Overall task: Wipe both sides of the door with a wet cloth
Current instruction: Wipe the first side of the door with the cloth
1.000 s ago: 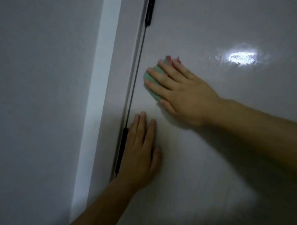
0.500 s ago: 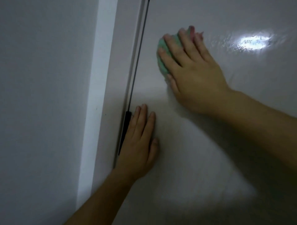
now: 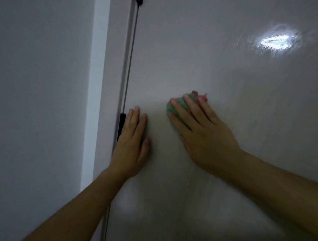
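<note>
The pale glossy door (image 3: pixel 215 56) fills the middle and right of the view, with wet streaks around a bright light reflection at upper right. My right hand (image 3: pixel 199 130) lies flat on it, straight fingers pressing a green and pink cloth (image 3: pixel 173 107) against the surface; only the cloth's edges show past my fingertips. My left hand (image 3: pixel 131 139) rests flat on the door beside its hinge edge, fingers straight, holding nothing.
A dark gap with a black hinge (image 3: pixel 121 123) runs down the door's left edge, and another black hinge (image 3: pixel 139 2) sits at the top. Left of the gap stand the white door frame (image 3: pixel 93 103) and a plain grey wall (image 3: pixel 43 103).
My right hand slid the cloth up along the hinge side, then down and to the right, level with my left fingertips. My left hand stayed flat by the hinge.
</note>
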The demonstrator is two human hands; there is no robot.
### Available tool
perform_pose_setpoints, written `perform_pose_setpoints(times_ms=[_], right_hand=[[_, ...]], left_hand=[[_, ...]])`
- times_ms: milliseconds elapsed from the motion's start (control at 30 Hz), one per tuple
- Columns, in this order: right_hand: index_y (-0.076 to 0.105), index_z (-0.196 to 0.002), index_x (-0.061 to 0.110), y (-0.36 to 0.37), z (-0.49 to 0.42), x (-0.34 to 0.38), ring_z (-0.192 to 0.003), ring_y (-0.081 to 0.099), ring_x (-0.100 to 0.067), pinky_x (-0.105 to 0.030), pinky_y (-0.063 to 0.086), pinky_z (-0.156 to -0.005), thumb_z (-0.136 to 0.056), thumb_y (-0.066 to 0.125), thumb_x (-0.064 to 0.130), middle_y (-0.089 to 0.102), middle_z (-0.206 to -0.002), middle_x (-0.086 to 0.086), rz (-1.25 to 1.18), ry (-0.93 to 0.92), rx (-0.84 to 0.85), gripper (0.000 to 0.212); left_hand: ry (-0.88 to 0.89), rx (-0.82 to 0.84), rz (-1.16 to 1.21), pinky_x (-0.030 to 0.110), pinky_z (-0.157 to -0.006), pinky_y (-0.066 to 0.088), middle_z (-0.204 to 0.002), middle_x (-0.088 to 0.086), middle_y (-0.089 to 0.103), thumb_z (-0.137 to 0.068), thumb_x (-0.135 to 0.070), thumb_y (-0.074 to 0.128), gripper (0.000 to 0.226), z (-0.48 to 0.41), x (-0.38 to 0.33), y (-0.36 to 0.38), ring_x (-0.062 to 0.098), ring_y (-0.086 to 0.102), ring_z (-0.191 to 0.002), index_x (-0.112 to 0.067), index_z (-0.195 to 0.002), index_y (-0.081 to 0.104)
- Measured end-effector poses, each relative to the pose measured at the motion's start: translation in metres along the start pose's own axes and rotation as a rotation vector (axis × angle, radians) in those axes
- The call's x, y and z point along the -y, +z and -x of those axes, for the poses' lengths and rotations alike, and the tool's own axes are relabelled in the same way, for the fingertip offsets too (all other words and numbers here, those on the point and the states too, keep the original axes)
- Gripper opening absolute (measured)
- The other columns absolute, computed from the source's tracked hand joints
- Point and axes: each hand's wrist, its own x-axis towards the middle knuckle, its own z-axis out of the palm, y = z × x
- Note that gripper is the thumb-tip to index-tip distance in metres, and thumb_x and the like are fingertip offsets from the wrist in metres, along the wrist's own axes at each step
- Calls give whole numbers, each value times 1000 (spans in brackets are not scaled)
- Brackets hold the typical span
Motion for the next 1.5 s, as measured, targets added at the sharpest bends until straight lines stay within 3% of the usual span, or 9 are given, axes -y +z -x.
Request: perform_pose_setpoints(times_ms=[233, 400, 633, 800, 900, 1000, 1167, 1333, 1500], right_hand=[[23, -161, 8, -3, 2, -31, -155, 13, -45, -57, 7, -126, -105, 32, 29, 16, -169, -17, -101, 353, -139, 61], [29, -160, 9, 9, 30, 37, -155, 15, -42, -57, 12, -127, -99, 46, 26, 20, -169, -14, -140, 128, -14, 66], [19, -163, 11, 18, -108, 50, -156, 8, -42, -56, 7, -126, -104, 32, 28, 12, -171, -14, -9, -235, 21, 63], [30, -160, 12, 11, -44, 43, -157, 12, -39, -56, 12, -127, -103, 41, 24, 20, -169, -12, -74, -273, 50, 60], [26, -162, 13, 5, -19, 4, -157, 11, -38, -55, 11, -127, -106, 39, 31, 18, -170, -12, -29, -75, -8, 60], [24, -162, 12, -4, -5, -13, -156, 7, -43, -59, 7, -126, -105, 38, 34, 16, -169, -16, -44, 225, -33, 62], [30, -161, 16, -11, 30, -14, -157, 11, -37, -53, 13, -127, -104, 44, 34, 19, -169, -10, -60, 36, 40, 61], [20, -163, 12, -26, 10, -91, -156, 2, -45, -53, -4, -127, -99, 43, 27, 12, -170, -16, -36, 385, -58, 70], [22, -161, 11, -17, 63, -44, -157, 5, -41, -55, 3, -127, -97, 49, 33, 17, -169, -13, -95, 272, -26, 73]], left_hand=[[-42, 47, 17, 39, -129, 1, -172, 7, -6, -105, -35, 35, 68, 4, -7, -4, 23, -9, -160, -12, -162, 5], [-9, 51, 86, 45, -130, 5, -171, 13, -2, -106, -32, 36, 66, 17, -2, -4, 27, -5, -160, -6, -161, 10], [76, 90, 120, 40, -130, 8, -169, 21, 5, -104, -26, 41, 66, 44, 23, -4, 31, 2, -160, 2, -159, 17], [79, 58, 145, 43, -129, 14, -169, 20, 8, -100, -21, 44, 68, 49, 21, -3, 32, 7, -159, 0, -159, 17], [72, 24, 91, 44, -129, 14, -170, 21, 9, -99, -23, 43, 67, 46, 13, -2, 35, 8, -159, -5, -160, 21], [29, 30, 23, 60, -125, 14, -169, 23, 12, -97, -27, 40, 67, 35, -8, 3, 42, 6, -158, -7, -160, 28], [74, 51, -47, 80, -114, 11, -168, 24, 15, -95, -31, 41, 65, 8, -45, 11, 46, 10, -155, -11, -156, 35], [163, 43, -61, 76, -117, 10, -169, 22, 11, -93, -33, 41, 66, -19, -65, 14, 43, 7, -157, -13, -156, 33], [277, 59, -91, 74, -118, 13, -168, 24, 15, -95, -34, 41, 64, -35, -92, 20, 44, 11, -156, -9, -154, 41]])
